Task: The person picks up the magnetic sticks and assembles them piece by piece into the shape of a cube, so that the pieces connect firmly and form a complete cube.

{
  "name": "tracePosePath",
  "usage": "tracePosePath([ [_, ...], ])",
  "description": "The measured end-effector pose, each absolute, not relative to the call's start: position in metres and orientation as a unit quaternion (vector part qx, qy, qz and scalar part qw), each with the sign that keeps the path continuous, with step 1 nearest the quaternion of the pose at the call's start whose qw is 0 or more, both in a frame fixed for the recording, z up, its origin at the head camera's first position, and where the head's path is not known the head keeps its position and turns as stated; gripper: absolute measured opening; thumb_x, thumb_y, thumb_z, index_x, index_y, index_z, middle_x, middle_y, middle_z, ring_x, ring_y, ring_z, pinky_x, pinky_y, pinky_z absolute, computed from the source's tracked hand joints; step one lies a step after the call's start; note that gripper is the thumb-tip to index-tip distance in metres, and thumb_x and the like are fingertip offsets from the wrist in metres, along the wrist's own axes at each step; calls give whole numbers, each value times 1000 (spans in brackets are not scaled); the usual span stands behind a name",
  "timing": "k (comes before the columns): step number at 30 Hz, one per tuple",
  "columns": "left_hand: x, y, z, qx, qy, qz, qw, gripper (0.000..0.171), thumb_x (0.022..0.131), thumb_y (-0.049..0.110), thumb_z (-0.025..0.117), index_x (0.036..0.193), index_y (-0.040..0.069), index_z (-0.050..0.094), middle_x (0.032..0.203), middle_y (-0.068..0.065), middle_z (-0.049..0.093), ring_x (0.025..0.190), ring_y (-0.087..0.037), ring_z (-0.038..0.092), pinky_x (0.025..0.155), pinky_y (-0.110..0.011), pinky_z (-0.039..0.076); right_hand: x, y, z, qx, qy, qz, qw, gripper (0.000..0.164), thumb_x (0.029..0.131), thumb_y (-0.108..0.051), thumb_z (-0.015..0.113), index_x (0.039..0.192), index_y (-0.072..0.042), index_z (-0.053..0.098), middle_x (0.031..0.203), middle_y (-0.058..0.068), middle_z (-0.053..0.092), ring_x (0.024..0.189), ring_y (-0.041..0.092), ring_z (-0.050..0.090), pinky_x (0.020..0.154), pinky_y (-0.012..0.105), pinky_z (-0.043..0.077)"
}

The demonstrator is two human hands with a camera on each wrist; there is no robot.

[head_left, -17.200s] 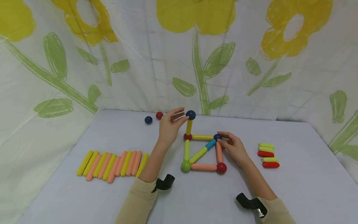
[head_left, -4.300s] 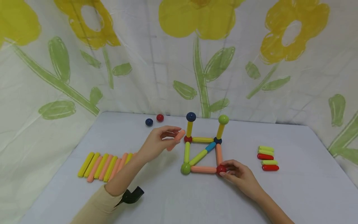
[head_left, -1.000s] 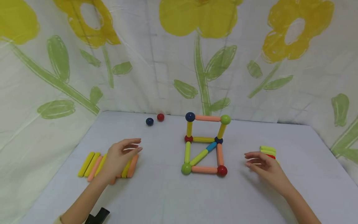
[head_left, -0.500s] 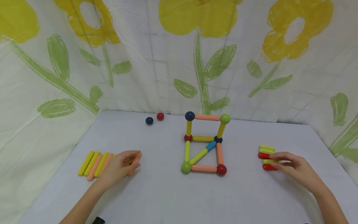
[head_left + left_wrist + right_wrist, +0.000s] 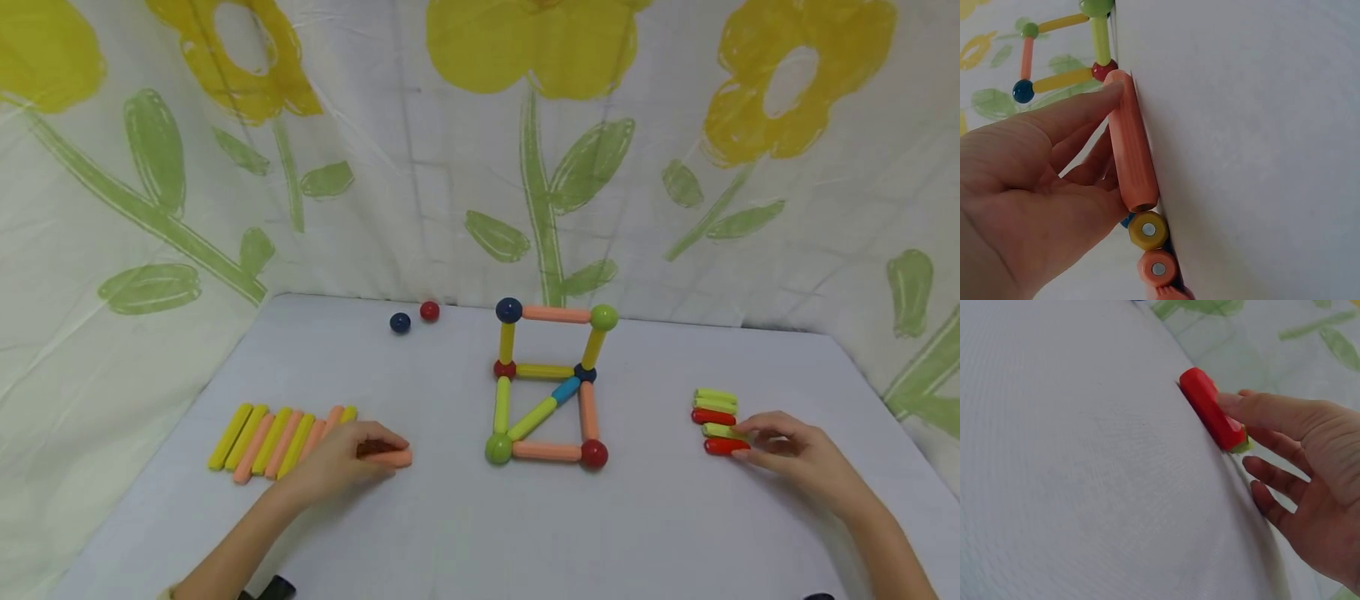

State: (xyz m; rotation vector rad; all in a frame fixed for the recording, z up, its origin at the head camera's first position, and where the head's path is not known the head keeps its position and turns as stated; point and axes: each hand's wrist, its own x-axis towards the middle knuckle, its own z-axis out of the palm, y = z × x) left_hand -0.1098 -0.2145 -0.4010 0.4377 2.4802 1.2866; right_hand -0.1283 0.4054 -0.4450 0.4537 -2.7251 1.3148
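My left hand [image 5: 341, 467] pinches a pink magnetic rod [image 5: 402, 457] low over the table at the right end of the rod row. In the left wrist view the thumb lies along this pink rod [image 5: 1132, 147], and the fingers behind it are partly hidden. At the right, my right hand [image 5: 802, 454] has thumb and forefinger at the end of a short red rod [image 5: 722, 447], beside a light green one [image 5: 718, 431]. The right wrist view shows the thumb against the red rod [image 5: 1204, 403], which lies on the table; the other fingers are loosely bent.
A frame of magnetic rods and balls stands mid-table: a flat square with a diagonal [image 5: 534, 419] and an upright square topped by a pink rod [image 5: 557, 314]. Yellow and pink rods [image 5: 273, 442] lie in a row at left. A blue ball [image 5: 400, 322] and red ball [image 5: 430, 311] sit behind.
The upright part has gained a second yellow post, a green ball and a pink top rod. Just now my left hand took a pink rod from the row's end; my right hand reached the short rods.
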Motion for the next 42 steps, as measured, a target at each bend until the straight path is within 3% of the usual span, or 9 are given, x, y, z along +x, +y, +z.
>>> tracePosePath([
  [8, -109, -214, -403, 169, 882, 418, 134, 24, 93, 9, 80, 117, 5, 78, 112, -4, 76, 102, -21, 67, 85, -23, 56, -127, 398, -449, 121, -908, 399, 31, 23, 85, 3, 84, 105, -8, 81, 98, -13, 64, 92, -4, 54, 79, 4, 43],
  [15, -109, -210, -399, 172, 875, 430, 140, 29, 101, 21, 73, 126, 5, 75, 120, -8, 74, 102, -19, 67, 82, -25, 57, -128, 395, -442, 147, -908, 391, 27, 25, 84, 5, 84, 105, -7, 78, 98, -21, 67, 85, -1, 56, 72, 9, 47],
  [20, -115, -206, -398, 193, 867, 439, 137, 29, 104, 20, 69, 129, 7, 74, 124, -10, 73, 100, -19, 67, 77, -27, 57, -132, 386, -425, 175, -912, 370, 11, 25, 87, 2, 82, 110, -7, 76, 101, -24, 66, 83, 0, 60, 69, 15, 51],
  [28, -129, -175, -378, 189, 858, 456, 141, 34, 103, 26, 70, 131, 7, 73, 124, -9, 73, 102, -20, 67, 78, -27, 58, -139, 338, -393, 210, -900, 382, -1, 24, 95, -8, 78, 119, -13, 74, 102, -8, 74, 87, 7, 64, 73, 19, 54],
  [42, -149, -100, -351, 255, 810, 510, 135, 28, 101, 16, 73, 127, 7, 73, 120, -7, 74, 100, -16, 66, 88, -30, 58, -162, 256, -360, 297, -851, 433, -29, 20, 97, -9, 76, 115, -17, 75, 102, -3, 76, 84, 15, 62, 72, 25, 53],
])
